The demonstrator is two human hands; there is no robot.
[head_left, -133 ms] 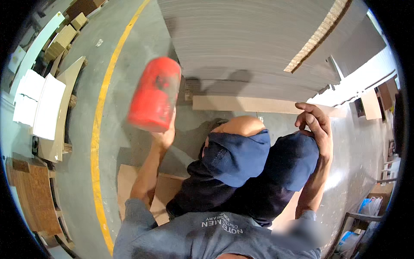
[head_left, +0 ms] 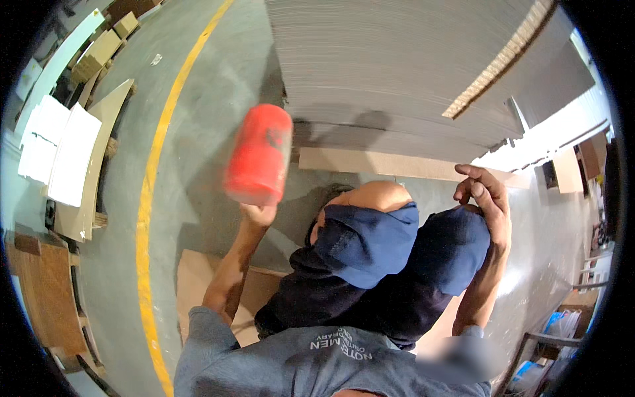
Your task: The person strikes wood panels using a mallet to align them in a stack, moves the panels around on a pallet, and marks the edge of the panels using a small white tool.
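Note:
My left hand (head_left: 259, 214) is closed on a red cylindrical container (head_left: 260, 153) with a dark printed patch on its side. Motion blurs its edges, and it hides most of my fingers. It is held tilted above the floor, left of my bent knees. By my right knee (head_left: 453, 235) my right hand (head_left: 486, 190) lies with nothing in it, the fingers loosely bent and apart.
In front stands a tall stack of grey sheets (head_left: 383, 73), with a cardboard strip (head_left: 390, 163) along its foot. Flattened cardboard (head_left: 198, 278) lies under me. A yellow floor line (head_left: 156, 152) runs at left, beyond it pallets with boards (head_left: 49, 291). At lower right is a dark metal frame (head_left: 522, 351).
My left hand and the red container have shifted a little to the right and toward me. The right hand has stayed nearly in place. The whole view has turned slightly.

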